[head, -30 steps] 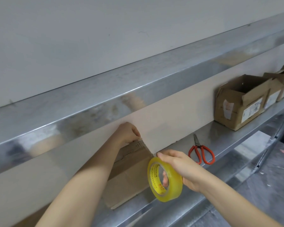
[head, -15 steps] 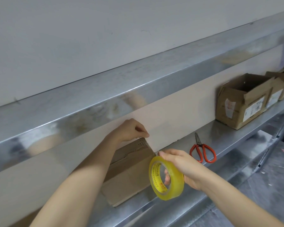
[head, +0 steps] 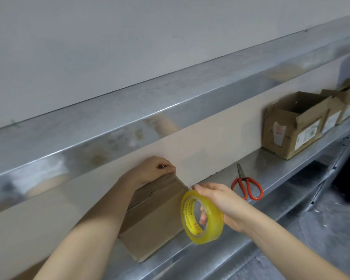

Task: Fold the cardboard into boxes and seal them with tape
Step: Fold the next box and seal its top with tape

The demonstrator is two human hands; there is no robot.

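Note:
A closed cardboard box (head: 156, 217) lies on the metal shelf (head: 281, 168), its far end against the back wall. My left hand (head: 154, 168) sits on the box's far top corner with fingers curled, pinching the tape end there. My right hand (head: 220, 201) grips a yellow roll of clear tape (head: 202, 219) just right of the box, fingers through the core. A short clear strip runs from the roll up to the box corner.
Red-handled scissors (head: 247, 184) lie on the shelf right of my right hand. Three open cardboard boxes (head: 295, 126) stand in a row at the far right. A second metal shelf (head: 129, 110) overhangs the work area. Floor shows below at the right.
My left hand has slid a little to the right along the box's top corner. The right hand and tape roll have barely shifted.

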